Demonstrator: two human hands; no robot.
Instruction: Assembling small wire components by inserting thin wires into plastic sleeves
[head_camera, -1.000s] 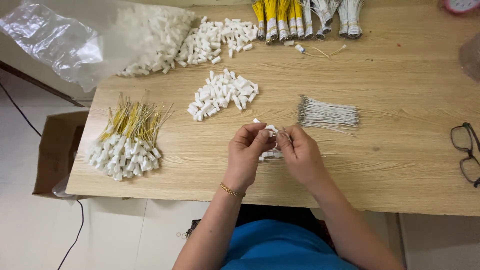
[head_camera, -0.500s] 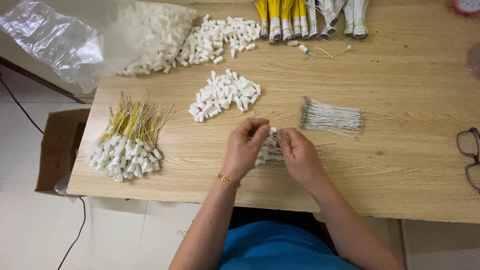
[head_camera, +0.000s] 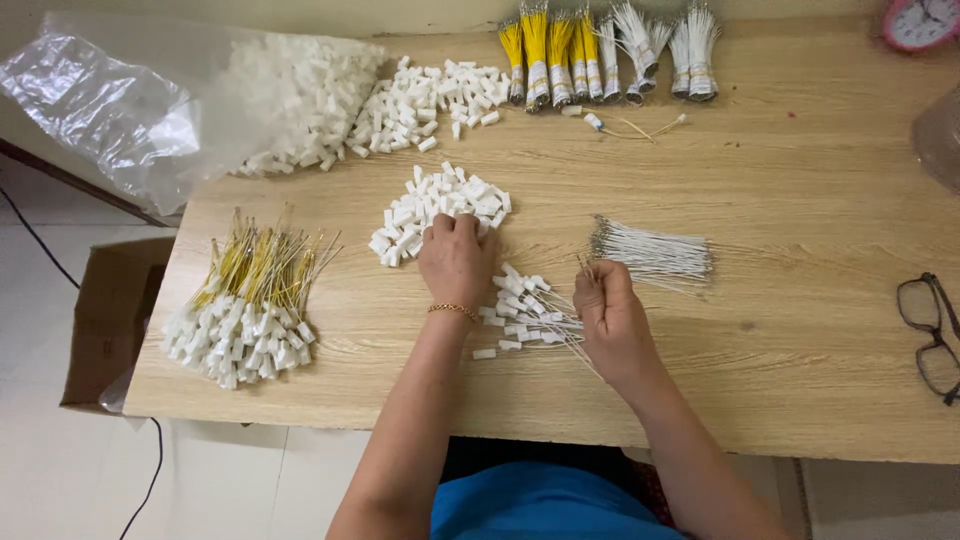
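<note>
Reaching left hand (head_camera: 455, 258) into connector pile (head_camera: 440, 210), wires (head_camera: 655, 255) nearby

Left hand (head_camera: 455, 258) on white connectors (head_camera: 436, 210), right hand (head_camera: 612, 318) beside wires (head_camera: 652, 255).

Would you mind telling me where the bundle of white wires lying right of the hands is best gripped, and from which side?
Judging by its pose, grip the white wire bundle around its middle, from above. It lies flat, running left to right, its left ends near the right hand, so fingers can close across the strands.
</note>
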